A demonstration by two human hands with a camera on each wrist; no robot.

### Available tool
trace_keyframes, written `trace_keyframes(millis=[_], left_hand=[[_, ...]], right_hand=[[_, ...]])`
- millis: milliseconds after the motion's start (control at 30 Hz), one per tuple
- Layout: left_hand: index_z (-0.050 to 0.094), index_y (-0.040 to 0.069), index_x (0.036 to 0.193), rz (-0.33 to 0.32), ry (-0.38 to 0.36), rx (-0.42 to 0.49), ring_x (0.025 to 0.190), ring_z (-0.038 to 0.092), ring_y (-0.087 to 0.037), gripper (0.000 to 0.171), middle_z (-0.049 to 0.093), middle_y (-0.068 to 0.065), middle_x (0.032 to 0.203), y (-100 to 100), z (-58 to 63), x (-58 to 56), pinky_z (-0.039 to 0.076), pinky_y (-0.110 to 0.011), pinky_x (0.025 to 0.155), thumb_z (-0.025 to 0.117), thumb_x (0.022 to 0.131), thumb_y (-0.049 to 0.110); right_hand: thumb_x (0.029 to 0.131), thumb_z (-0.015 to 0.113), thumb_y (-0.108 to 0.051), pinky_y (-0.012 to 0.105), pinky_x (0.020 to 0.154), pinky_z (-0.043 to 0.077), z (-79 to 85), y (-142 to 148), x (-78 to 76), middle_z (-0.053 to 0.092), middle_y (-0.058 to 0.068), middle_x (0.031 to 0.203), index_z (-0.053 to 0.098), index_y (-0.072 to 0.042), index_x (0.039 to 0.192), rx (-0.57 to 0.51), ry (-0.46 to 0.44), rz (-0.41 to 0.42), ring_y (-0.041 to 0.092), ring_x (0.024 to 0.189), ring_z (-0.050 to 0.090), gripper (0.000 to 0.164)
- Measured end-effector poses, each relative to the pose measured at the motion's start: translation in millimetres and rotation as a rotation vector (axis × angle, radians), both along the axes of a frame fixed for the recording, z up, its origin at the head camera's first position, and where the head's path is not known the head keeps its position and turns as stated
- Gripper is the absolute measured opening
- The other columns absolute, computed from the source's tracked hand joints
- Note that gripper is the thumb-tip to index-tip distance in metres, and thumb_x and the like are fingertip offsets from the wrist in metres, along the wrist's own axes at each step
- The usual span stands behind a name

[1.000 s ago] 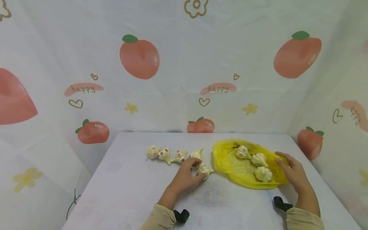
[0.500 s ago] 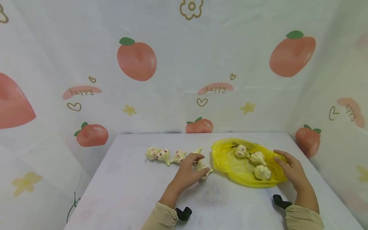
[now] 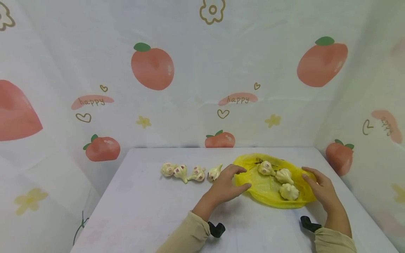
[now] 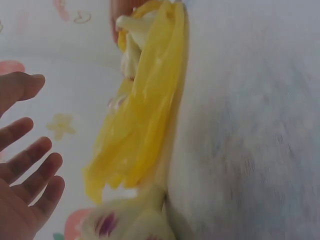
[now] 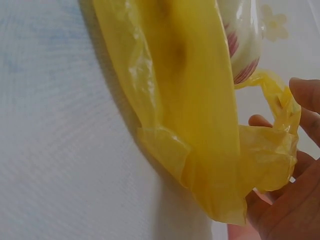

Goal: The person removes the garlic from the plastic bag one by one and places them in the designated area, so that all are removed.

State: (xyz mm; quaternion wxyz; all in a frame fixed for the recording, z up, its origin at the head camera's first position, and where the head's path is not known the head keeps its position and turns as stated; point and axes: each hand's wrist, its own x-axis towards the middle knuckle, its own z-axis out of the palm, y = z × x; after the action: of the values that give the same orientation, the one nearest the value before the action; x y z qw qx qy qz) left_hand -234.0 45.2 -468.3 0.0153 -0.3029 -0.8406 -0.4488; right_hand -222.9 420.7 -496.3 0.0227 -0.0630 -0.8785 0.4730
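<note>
My left hand (image 3: pixel 225 186), fingers spread and thumb apart, hovers at the left rim of a yellow plastic bag (image 3: pixel 264 196). The left wrist view shows nothing between its fingers (image 4: pixel 40 165). Low in that view lies a purple-marked garlic bulb (image 4: pixel 125 220), its stem toward the bag; in the head view my left hand seems to hide it. At the bag's right rim, my right hand (image 3: pixel 326 189) holds the plastic between thumb and fingers. Inside the open bag sit three garlic bulbs (image 3: pixel 289 192). How firmly the right fingers grip is hard to tell.
Several more garlic bulbs (image 3: pixel 180 173) lie in a row on the white table (image 3: pixel 142 211), left of the bag. One bulb (image 3: pixel 214 173) rests just behind my left hand. A fruit-printed cloth (image 3: pixel 190 116) hangs behind and at the sides.
My left hand has moved right from beside the nearest loose bulb to the bag's rim, its fingers spreading wider. That bulb is now out of sight in the head view. My right hand stays put.
</note>
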Motion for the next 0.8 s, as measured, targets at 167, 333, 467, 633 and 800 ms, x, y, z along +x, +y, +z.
trace_keyframes(millis=[167,333,467,633,800], left_hand=[[0.064,0.017,0.14,-0.044,0.005,-0.014,0.126,0.062,-0.023,0.048,0.065,-0.001,0.137,22.0,0.8,-2.1,0.053,-0.032,0.108,0.075,0.099,0.039],[0.064,0.019,0.139,-0.064,0.002,-0.023,0.126,0.062,-0.021,0.047,0.065,-0.001,0.138,38.5,3.4,-4.1,0.053,-0.028,0.106,0.075,0.099,0.04],[0.065,0.02,0.137,-0.07,-0.007,-0.024,0.124,0.062,-0.015,0.043,0.065,-0.001,0.139,48.4,5.9,-6.8,0.054,-0.028,0.106,0.076,0.099,0.037],[0.065,0.017,0.136,-0.102,-0.02,-0.017,0.122,0.061,-0.011,0.042,0.065,0.002,0.137,58.0,6.9,-10.5,0.053,-0.027,0.107,0.077,0.099,0.033],[0.064,0.012,0.138,-0.146,-0.001,-0.013,0.126,0.064,-0.019,0.044,0.066,-0.004,0.138,62.8,12.2,-16.1,0.051,-0.021,0.107,0.077,0.099,0.029]], right_hand=[[0.114,0.044,-0.042,0.082,0.12,0.014,-1.1,0.2,-1.2,0.026,0.035,0.168,0.036,-0.001,0.162,0.0,0.005,-0.002,0.061,0.154,0.017,0.064],[0.114,0.044,-0.042,0.082,0.12,0.014,-1.4,1.0,-1.1,0.026,0.034,0.169,0.035,-0.002,0.163,-0.017,-0.017,-0.012,0.06,0.154,0.017,0.064],[0.114,0.044,-0.042,0.081,0.121,0.015,-0.9,1.1,-0.6,0.026,0.034,0.169,0.036,-0.002,0.163,-0.024,-0.017,-0.016,0.06,0.154,0.018,0.064],[0.114,0.044,-0.042,0.081,0.121,0.014,-0.2,1.0,-0.4,0.026,0.034,0.169,0.036,-0.001,0.162,-0.027,-0.004,-0.017,0.06,0.154,0.018,0.064],[0.114,0.045,-0.042,0.081,0.121,0.014,-0.4,1.4,0.1,0.026,0.034,0.169,0.037,-0.001,0.162,-0.027,-0.006,-0.022,0.06,0.154,0.018,0.064]])
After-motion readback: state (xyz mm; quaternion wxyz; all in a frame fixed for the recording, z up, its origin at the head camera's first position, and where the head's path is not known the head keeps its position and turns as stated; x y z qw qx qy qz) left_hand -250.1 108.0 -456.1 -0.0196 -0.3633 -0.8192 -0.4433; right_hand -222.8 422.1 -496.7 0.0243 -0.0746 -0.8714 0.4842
